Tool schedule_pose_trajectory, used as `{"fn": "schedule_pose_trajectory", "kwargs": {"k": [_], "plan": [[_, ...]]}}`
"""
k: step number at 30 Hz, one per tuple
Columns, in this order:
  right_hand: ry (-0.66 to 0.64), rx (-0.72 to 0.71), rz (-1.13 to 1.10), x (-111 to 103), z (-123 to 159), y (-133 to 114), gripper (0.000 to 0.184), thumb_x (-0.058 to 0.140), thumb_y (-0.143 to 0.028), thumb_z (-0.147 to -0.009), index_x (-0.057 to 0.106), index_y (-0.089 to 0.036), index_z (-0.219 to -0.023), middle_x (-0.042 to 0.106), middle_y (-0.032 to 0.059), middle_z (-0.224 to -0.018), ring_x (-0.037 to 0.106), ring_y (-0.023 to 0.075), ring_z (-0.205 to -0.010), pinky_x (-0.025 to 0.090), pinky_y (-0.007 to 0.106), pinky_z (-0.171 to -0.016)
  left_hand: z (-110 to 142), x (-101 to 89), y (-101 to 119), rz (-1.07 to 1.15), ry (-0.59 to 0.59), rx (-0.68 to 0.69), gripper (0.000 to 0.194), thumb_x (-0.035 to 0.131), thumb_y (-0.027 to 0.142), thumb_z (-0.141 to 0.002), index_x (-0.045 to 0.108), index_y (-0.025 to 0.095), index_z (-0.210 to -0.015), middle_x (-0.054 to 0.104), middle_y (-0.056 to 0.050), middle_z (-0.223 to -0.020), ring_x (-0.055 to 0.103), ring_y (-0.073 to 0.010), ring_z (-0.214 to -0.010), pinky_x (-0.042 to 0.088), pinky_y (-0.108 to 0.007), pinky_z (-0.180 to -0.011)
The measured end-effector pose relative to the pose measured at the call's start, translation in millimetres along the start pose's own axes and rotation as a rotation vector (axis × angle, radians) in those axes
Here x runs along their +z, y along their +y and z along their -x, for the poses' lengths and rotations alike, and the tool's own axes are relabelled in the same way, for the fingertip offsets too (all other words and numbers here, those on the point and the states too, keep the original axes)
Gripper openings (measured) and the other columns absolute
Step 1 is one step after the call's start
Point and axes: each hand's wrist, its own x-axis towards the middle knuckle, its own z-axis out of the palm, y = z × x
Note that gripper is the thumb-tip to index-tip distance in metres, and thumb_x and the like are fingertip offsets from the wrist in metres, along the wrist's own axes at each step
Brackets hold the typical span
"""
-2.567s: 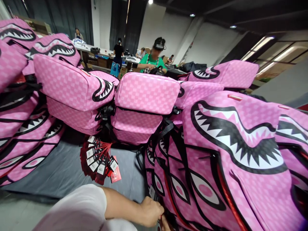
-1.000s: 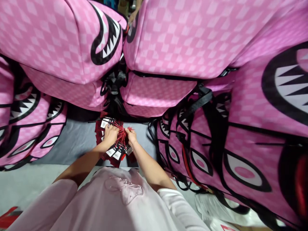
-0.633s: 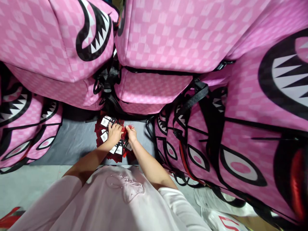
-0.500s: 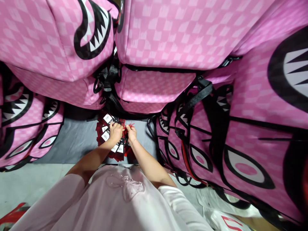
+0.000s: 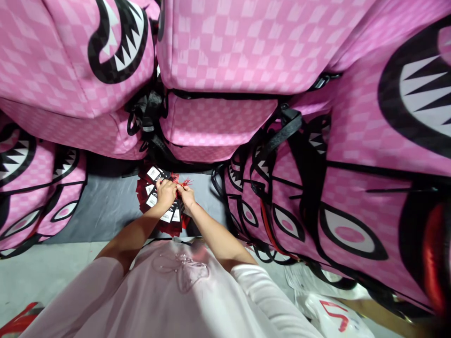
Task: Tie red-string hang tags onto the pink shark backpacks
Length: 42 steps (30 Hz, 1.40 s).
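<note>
A bundle of red hang tags [image 5: 152, 197] with white labels and red strings lies on a grey cloth [image 5: 105, 206] in front of me. My left hand [image 5: 165, 195] rests on the bundle with fingers closed over the tags. My right hand [image 5: 186, 196] pinches the red strings at the bundle's top, touching my left hand. Pink checkered backpacks with shark mouths [image 5: 218, 51] are stacked right behind the tags.
Pink backpacks with eye prints [image 5: 317, 220] pile up on the right, and more [image 5: 35, 197] on the left. Black straps [image 5: 151, 122] hang between the stacked bags. White plastic bags [image 5: 327, 314] lie at the lower right. A grey floor [image 5: 31, 277] shows at the lower left.
Earlier my hands were low at a backpack on the right. They have since moved onto the tag bundle, and over the last second have stayed there, fingering the strings.
</note>
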Motion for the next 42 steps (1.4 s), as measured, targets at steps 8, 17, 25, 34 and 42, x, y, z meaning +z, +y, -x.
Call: {"fn": "schedule_pose_trajectory", "kwargs": {"k": [8,17,25,34,42], "plan": [[-0.016,0.045,0.002,-2,0,-6,0.042,0.080,-0.045,-0.052,0.046,-0.021,-0.056,0.048,-0.0074,-0.047,0.040,0.0079,-0.048,0.034,0.023,-0.051,0,-0.6,3,0.038,0.011,-0.013,0.027,0.045,0.025,-0.090,0.071,0.022,-0.082,0.069,-0.007,-0.085,0.056,-0.0244,-0.094,0.025,-0.047,-0.108],[-0.083,0.096,0.064,-9,-6,-15,0.045,0.080,-0.047,-0.056,0.044,-0.021,-0.052,0.044,-0.0077,-0.042,0.038,0.0074,-0.045,0.032,0.023,-0.047,-6,-1.8,11,0.035,-0.002,-0.030,0.026,0.045,0.024,-0.091,0.070,0.021,-0.083,0.069,-0.007,-0.086,0.055,-0.0246,-0.096,0.024,-0.048,-0.110],[-0.046,-0.033,-0.045,-20,-5,-36,0.034,0.081,-0.036,-0.055,0.057,-0.018,-0.071,0.061,-0.0049,-0.061,0.055,0.0110,-0.060,0.047,0.025,-0.063,-7,-11.8,11,0.005,-0.068,0.052,0.016,0.055,0.031,-0.087,0.069,0.022,-0.091,0.068,-0.010,-0.095,0.054,-0.0286,-0.103,0.015,-0.055,-0.115],[-0.138,-0.017,0.049,-28,-7,-47,0.030,0.081,-0.028,-0.055,0.054,-0.018,-0.062,0.058,-0.0058,-0.056,0.052,0.0095,-0.054,0.044,0.024,-0.057,-8,-16.2,35,0.125,-0.063,0.092,0.038,0.056,0.026,-0.085,0.060,0.019,-0.122,0.063,-0.011,-0.125,0.048,-0.0289,-0.125,0.003,-0.057,-0.119],[-0.085,-0.070,0.180,-30,-14,-52,0.025,0.081,-0.020,-0.054,0.056,-0.017,-0.054,0.054,-0.0062,-0.049,0.047,0.0081,-0.050,0.038,0.022,-0.053,-16,-6.9,35,0.137,-0.067,-0.072,0.019,0.056,0.028,-0.086,0.073,0.024,-0.094,0.072,-0.006,-0.101,0.052,-0.0284,-0.112,0.009,-0.060,-0.116]]}}
